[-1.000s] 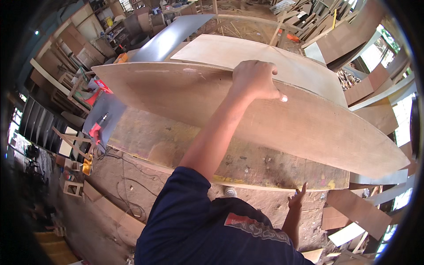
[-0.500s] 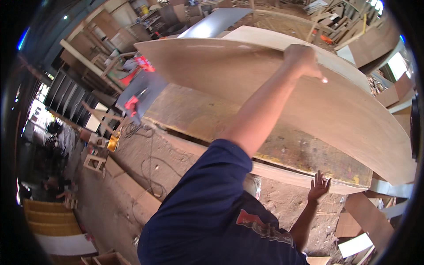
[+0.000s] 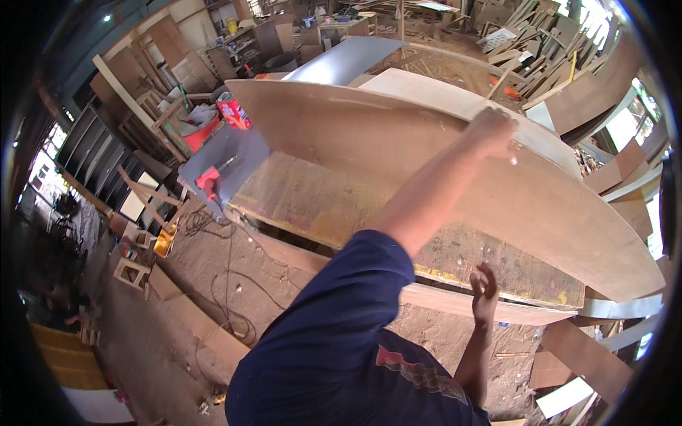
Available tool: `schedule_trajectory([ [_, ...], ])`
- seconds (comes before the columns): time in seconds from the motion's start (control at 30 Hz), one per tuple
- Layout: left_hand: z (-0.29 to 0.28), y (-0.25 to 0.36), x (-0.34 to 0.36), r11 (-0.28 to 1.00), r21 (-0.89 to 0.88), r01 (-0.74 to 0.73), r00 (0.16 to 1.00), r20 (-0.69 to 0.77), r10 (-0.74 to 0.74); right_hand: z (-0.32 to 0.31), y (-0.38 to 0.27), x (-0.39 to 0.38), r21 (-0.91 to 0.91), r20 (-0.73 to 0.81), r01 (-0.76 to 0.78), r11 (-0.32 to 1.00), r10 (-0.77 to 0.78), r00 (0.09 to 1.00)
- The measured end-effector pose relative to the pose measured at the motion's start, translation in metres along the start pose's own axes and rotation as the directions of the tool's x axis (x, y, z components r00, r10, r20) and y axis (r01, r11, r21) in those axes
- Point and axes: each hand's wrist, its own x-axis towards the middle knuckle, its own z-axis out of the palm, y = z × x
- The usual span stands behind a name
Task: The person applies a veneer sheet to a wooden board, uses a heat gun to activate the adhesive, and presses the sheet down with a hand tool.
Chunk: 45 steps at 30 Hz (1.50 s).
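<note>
My left arm stretches across the workbench [image 3: 312, 192], and my left hand [image 3: 494, 133] is closed over the top edge of a large, curved plywood sheet [image 3: 355, 131]. The sheet stands tilted on its long edge on the worn, yellow-stained bench top. Its far face is hidden. Near the bench's front edge, my right hand [image 3: 485, 290] is raised with nothing in it, its fingers apart and slightly bent. It appears clear of the sheet.
A red drill [image 3: 207, 181] and a red-and-white tin [image 3: 234, 112] stand on a grey surface at the bench's left end. Behind the sheet lies a pale board [image 3: 405, 84]. A dark cable [image 3: 231, 284] trails over the floor. Wood offcuts [image 3: 586, 358] lie at the right.
The view has shifted, so most things sit lower in the picture. My right hand has moved left and closer to the bench, its fingers more bent. My left hand keeps its hold on the sheet.
</note>
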Motion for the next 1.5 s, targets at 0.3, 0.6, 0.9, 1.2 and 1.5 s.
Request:
schedule_trajectory([
  [0.3, -0.112, -0.234, -0.143, 0.994, 0.067, 0.089, 0.996, -0.001, -0.089, 0.121, 0.069, -0.096, -0.04, -0.1, -0.313, 0.949, 0.308, 0.946],
  [0.6, -0.14, -0.327, -0.197, 0.982, 0.13, 0.139, 0.988, 0.054, -0.147, 0.301, -0.029, -0.013, -0.092, 0.206, -0.019, 0.996, 0.038, 0.978],
  [0.9, -0.171, -0.349, -0.233, 0.942, 0.146, 0.303, 0.942, 0.103, -0.32, 0.433, -0.057, 0.069, -0.082, 0.572, 0.207, 0.975, -0.124, 0.811],
  [1.2, -0.165, -0.358, -0.251, 0.937, -0.055, 0.344, 0.938, 0.064, -0.34, 0.626, -0.149, 0.088, 0.257, 0.762, 0.141, 0.956, -0.29, 0.578],
  [1.5, -0.132, -0.386, -0.24, 0.987, -0.142, 0.08, 0.996, 0.043, -0.074, 0.885, -0.211, 0.019, 0.03, 0.83, 0.011, 0.999, -0.031, 0.557],
])
